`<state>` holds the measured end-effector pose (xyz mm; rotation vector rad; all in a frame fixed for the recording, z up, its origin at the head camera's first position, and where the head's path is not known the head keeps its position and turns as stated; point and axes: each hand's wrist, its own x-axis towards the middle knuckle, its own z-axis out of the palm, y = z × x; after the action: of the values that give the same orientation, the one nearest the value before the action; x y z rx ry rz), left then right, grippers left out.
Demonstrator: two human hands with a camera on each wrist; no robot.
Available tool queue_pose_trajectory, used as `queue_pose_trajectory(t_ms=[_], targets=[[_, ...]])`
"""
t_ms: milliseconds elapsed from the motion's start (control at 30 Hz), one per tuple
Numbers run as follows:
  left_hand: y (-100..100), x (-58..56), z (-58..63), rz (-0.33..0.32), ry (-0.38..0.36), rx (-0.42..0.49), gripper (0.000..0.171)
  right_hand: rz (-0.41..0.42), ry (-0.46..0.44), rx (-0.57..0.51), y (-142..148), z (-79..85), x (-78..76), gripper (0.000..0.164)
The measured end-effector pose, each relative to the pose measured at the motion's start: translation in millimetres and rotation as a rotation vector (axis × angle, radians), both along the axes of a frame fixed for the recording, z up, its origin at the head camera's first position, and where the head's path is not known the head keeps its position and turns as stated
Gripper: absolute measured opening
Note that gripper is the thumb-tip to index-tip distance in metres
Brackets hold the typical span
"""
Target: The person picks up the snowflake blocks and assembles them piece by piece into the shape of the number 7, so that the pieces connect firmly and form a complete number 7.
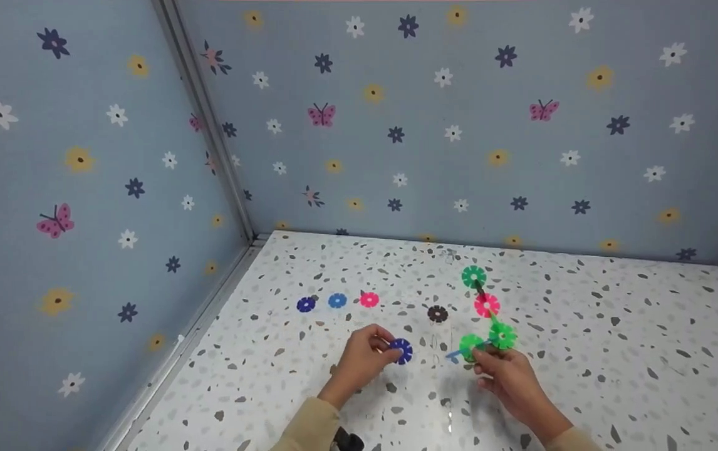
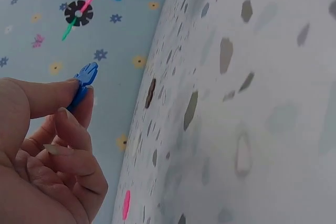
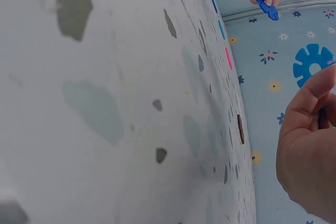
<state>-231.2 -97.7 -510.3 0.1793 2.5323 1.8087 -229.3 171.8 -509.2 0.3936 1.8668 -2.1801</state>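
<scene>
My left hand (image 1: 362,360) pinches a dark blue notched disc (image 1: 401,351) between thumb and fingertips, above the table. In the left wrist view this disc (image 2: 86,77) appears nearly edge-on. To the right, my right hand (image 1: 514,379) grips the near end of a chain of interlocked notched discs. It includes a green disc (image 1: 502,336), a pink disc (image 1: 487,307) and, at its far end, a darker green disc (image 1: 473,277). A blue disc (image 3: 307,61) of the chain shows beyond the thumb in the right wrist view. The blue disc and the chain are apart.
Loose discs lie on the speckled white table (image 1: 616,351): dark blue (image 1: 306,304), light blue (image 1: 337,300), pink (image 1: 369,299) and dark brown (image 1: 438,314). Flower-patterned walls (image 1: 421,156) stand behind and to the left. A small black object (image 1: 349,440) shows by the left sleeve.
</scene>
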Motion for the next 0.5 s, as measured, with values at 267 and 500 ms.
queue_pose_trajectory(t_ms=[267, 500], targets=[[29, 11.2, 2.5, -0.145, 0.021, 0.096, 0.017, 0.013, -0.007, -0.001, -1, -3.1, 3.5, 0.019], [40, 9.1, 4.2, -0.175, 0.058, 0.090, 0.014, 0.031, 0.033, 0.002, -2, -2.6, 3.4, 0.016]])
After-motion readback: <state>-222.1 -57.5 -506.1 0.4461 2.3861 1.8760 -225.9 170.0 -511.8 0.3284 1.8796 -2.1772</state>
